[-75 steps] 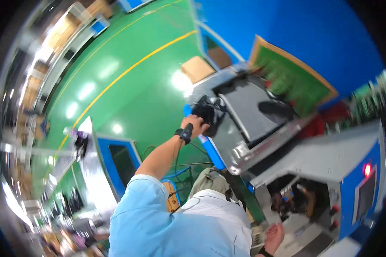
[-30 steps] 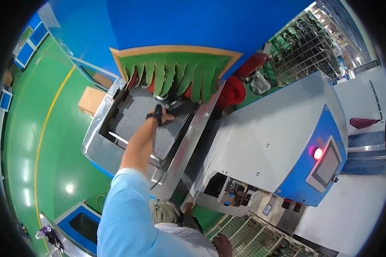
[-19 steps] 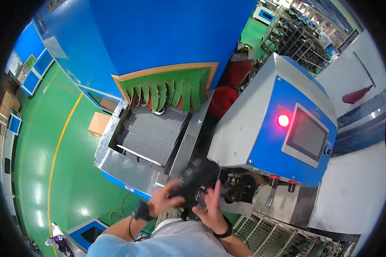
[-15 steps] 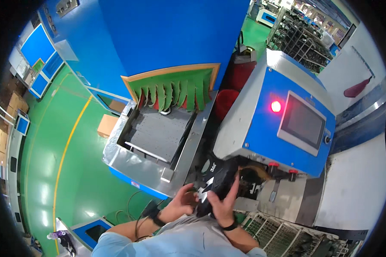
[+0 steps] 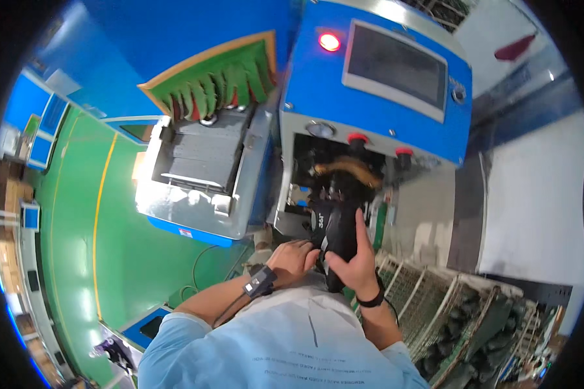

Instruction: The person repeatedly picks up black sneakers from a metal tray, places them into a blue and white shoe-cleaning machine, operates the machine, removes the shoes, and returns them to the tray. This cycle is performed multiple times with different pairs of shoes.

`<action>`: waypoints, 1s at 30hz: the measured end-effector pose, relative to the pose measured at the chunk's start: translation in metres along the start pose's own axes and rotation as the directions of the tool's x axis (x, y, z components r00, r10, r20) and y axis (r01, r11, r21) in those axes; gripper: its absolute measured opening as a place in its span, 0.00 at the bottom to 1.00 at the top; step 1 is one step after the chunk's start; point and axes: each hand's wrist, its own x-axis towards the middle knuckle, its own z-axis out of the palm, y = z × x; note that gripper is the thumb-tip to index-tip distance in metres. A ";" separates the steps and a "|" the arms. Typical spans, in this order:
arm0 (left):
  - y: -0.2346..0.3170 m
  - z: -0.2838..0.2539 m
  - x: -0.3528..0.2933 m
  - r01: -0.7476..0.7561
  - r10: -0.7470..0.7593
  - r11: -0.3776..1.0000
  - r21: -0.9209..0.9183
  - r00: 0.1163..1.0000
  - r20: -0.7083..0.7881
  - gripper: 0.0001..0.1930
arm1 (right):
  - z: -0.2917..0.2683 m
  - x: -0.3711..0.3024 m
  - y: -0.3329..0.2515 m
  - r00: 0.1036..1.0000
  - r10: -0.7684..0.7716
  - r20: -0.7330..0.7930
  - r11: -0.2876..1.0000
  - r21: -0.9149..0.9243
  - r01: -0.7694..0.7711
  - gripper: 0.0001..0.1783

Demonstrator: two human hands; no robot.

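A black shoe upper (image 5: 339, 235) with a white mark on its side lies between my hands, its far end at the opening of the machine. My left hand (image 5: 293, 259) holds its near left side, fingers bent against it. On the other side my right hand (image 5: 355, 260) grips it, thumb across the top and fingers stretched along the right edge. Just beyond the upper, a curved brown band (image 5: 349, 170) spans the dark machine opening. What the hidden fingertips press on underneath cannot be seen.
Above the opening is a blue control panel (image 5: 305, 71) with a screen (image 5: 396, 68), a lit red lamp (image 5: 329, 42) and red knobs (image 5: 358, 139). A conveyor (image 5: 201, 159) with green strip curtains (image 5: 230, 84) stands left. A wire rack (image 5: 428, 301) holding dark shoes is at lower right.
My view has shifted toward the machine and to the right. The shoe upper has come up to the machine opening, and my left hand now lies closer against it.
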 end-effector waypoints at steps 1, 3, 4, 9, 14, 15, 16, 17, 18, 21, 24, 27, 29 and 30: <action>0.000 0.005 -0.001 0.014 -0.015 1.000 0.012 0.998 0.067 0.19 | -0.005 -0.007 0.017 0.990 0.130 0.059 0.955 0.260 -0.141 0.57; 0.009 0.005 0.003 0.091 -0.076 0.993 -0.076 0.981 0.177 0.18 | -0.013 -0.025 0.044 0.926 0.365 0.097 0.711 0.613 -0.344 0.52; 0.020 -0.004 0.007 0.212 -0.160 0.941 -0.265 0.966 0.204 0.21 | -0.016 -0.035 0.062 0.862 0.484 0.154 0.429 0.816 -0.387 0.49; -0.010 -0.017 0.020 0.544 -0.475 0.754 -0.369 0.839 0.266 0.22 | -0.018 -0.040 0.069 0.823 0.568 0.017 0.333 0.910 -0.249 0.47; -0.050 -0.026 0.007 0.239 -0.192 0.970 -0.040 0.861 0.470 0.18 | -0.019 0.025 0.044 0.876 0.466 -0.124 0.847 0.348 -0.401 0.50; -0.054 -0.033 0.005 0.120 -0.100 0.993 -0.011 0.870 0.483 0.17 | -0.017 0.036 0.043 0.872 0.473 -0.126 0.864 0.258 -0.431 0.51; -0.062 -0.029 0.004 0.206 -0.175 0.978 -0.017 0.872 0.457 0.17 | -0.012 0.047 0.043 0.870 0.478 -0.124 0.874 0.164 -0.457 0.52; -0.074 -0.023 0.002 0.291 -0.252 0.957 -0.025 0.866 0.433 0.17 | -0.006 0.057 0.043 0.867 0.483 -0.122 0.876 0.070 -0.478 0.53; -0.086 -0.017 0.000 0.374 -0.328 0.927 -0.035 0.852 0.409 0.17 | 0.000 0.068 0.043 0.872 0.477 -0.110 0.864 -0.122 -0.488 0.53; -0.105 -0.015 0.003 0.458 -0.383 0.882 -0.109 0.832 0.402 0.18 | 0.014 0.087 0.046 0.863 0.499 -0.081 0.773 -0.409 -0.486 0.56; -0.109 -0.032 0.001 0.461 -0.406 0.885 -0.064 0.833 0.376 0.19 | 0.026 0.100 0.059 0.857 0.512 -0.060 0.732 -0.492 -0.472 0.57; -0.115 -0.050 0.006 0.474 -0.415 0.874 -0.109 0.843 0.343 0.20 | 0.033 0.109 0.080 0.921 0.368 -0.129 0.694 -0.621 -0.364 0.54; -0.121 -0.060 0.000 0.552 -0.485 0.824 -0.124 0.802 0.349 0.21 | 0.045 0.117 0.083 0.957 0.245 -0.157 0.667 -0.689 -0.284 0.51; -0.124 -0.062 -0.002 0.549 -0.493 0.829 -0.107 0.807 0.326 0.21 | 0.047 0.117 0.075 0.923 0.340 -0.183 0.604 -0.709 -0.363 0.51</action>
